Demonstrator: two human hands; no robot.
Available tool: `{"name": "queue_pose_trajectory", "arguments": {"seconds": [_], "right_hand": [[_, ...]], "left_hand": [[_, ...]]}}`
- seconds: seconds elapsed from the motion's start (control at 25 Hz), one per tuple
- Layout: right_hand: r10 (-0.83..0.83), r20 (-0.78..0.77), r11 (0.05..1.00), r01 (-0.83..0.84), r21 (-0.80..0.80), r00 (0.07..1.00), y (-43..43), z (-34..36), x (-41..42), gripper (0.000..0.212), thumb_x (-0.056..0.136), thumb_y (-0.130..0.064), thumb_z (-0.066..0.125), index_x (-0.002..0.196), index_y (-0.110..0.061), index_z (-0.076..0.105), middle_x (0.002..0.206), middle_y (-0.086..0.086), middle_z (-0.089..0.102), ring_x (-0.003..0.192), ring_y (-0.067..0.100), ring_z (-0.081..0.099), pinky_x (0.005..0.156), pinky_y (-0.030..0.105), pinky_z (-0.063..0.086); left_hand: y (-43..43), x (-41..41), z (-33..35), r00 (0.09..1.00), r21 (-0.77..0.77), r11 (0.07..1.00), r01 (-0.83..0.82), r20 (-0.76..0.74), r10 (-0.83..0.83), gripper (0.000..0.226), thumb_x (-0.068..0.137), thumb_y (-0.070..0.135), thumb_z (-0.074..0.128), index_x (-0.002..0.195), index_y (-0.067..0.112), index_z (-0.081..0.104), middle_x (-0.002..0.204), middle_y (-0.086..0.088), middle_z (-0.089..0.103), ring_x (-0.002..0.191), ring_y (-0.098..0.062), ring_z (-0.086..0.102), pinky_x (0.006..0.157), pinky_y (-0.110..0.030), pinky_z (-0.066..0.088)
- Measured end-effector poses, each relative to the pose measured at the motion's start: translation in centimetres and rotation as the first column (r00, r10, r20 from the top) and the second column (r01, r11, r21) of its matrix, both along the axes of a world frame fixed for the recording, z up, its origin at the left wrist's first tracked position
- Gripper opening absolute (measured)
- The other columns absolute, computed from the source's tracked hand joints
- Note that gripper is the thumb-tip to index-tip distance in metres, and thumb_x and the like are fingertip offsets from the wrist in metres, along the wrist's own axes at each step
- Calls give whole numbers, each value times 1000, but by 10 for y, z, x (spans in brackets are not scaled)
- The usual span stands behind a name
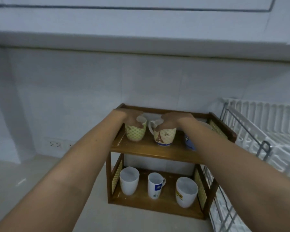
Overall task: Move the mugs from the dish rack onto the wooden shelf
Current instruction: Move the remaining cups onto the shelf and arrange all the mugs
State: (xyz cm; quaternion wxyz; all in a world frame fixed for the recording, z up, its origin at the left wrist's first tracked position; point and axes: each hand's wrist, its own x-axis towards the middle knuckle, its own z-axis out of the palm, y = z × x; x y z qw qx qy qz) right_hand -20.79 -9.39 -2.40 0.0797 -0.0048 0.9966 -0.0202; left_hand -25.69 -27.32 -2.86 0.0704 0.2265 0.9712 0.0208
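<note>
A two-tier wooden shelf stands on the counter against the wall. On its top tier my left hand grips the rim of a yellow patterned mug from above. My right hand grips the rim of a tower-print mug beside it. Both mugs rest upright on the board. A blue-and-white mug stands to the right, mostly hidden behind my right forearm. The lower tier holds three white mugs: left, middle, right.
The white dish rack with a metal frame sits to the right of the shelf, touching it; no mugs show in its visible part. A wall socket is low on the tiled wall at left. An overhead ledge runs above.
</note>
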Motion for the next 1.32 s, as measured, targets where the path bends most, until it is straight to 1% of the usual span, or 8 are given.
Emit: {"name": "queue_pose_trajectory", "arguments": {"seconds": [0.36, 0.44, 0.6, 0.84, 0.96, 1.08, 1.2, 1.32], "right_hand": [[89, -29, 993, -91, -81, 996, 21, -4, -15, 90, 69, -50, 72, 145, -21, 33, 147, 4, 42, 125, 26, 47, 100, 42, 44], [137, -24, 988, -138, -69, 990, 26, -3, -15, 90, 69, -46, 73, 146, -24, 32, 150, 3, 37, 129, 26, 42, 101, 40, 43], [172, -30, 982, -173, -71, 985, 32, -4, -18, 88, 71, -44, 73, 146, -26, 31, 151, 3, 35, 131, 26, 40, 95, 35, 42], [120, 27, 987, -116, -107, 992, 42, 7, -3, 93, 73, -60, 67, 149, -31, 21, 156, 0, 29, 137, 26, 34, 106, 43, 35], [-58, -101, 993, 68, 95, 993, 65, 25, 8, 80, 76, -73, 50, 135, -20, 45, 133, 5, 54, 112, 25, 53, 79, 36, 43], [-170, -79, 934, 186, 305, 982, 82, 11, 16, 88, 72, -78, 51, 133, -14, 49, 127, 9, 57, 112, 28, 55, 88, 37, 45], [-154, -36, 960, 158, 230, 987, 92, 6, 21, 90, 72, -68, 63, 142, -17, 39, 143, 8, 47, 125, 30, 47, 101, 41, 42], [-73, 57, 994, 68, 81, 996, 103, 18, 25, 84, 69, -45, 78, 139, -25, 37, 141, 6, 45, 119, 29, 49, 95, 41, 48]], "left_hand": [[16, -9, -4, 972, -101, 981, -164, -187, 143, 87, 73, 80, 43, 124, 11, 56, 128, -11, 60, 107, -26, 58, 78, -31, 44], [17, -11, 1, 968, -132, 969, -210, -164, 187, 88, 73, 82, 38, 121, 10, 58, 126, -12, 61, 106, -26, 59, 82, -33, 47], [3, -15, 9, 997, -144, 987, -73, -26, 70, 90, 74, 76, 48, 148, 28, 26, 155, -1, 30, 135, -28, 37, 107, -42, 36], [3, -14, 2, 995, -141, 990, -23, -98, 9, 80, 81, 68, 47, 148, 30, 25, 157, 0, 24, 141, -26, 27, 109, -43, 29], [22, -3, 2, 997, 90, 994, 65, -45, -61, 86, 78, 73, 46, 148, 30, 21, 157, 1, 25, 141, -25, 27, 109, -43, 27], [63, 13, -10, 975, 158, 963, 219, 7, -223, 88, 78, 71, 49, 149, 27, 20, 157, -1, 25, 141, -24, 27, 112, -42, 25], [89, 16, -24, 971, 167, 957, 235, -79, -225, 87, 80, 62, 57, 148, 19, 25, 154, -5, 33, 137, -26, 34, 109, -40, 33], [93, 10, -29, 973, 197, 957, 214, -125, -192, 88, 79, 57, 63, 148, 16, 25, 153, -7, 33, 136, -27, 35, 108, -40, 35]]}}
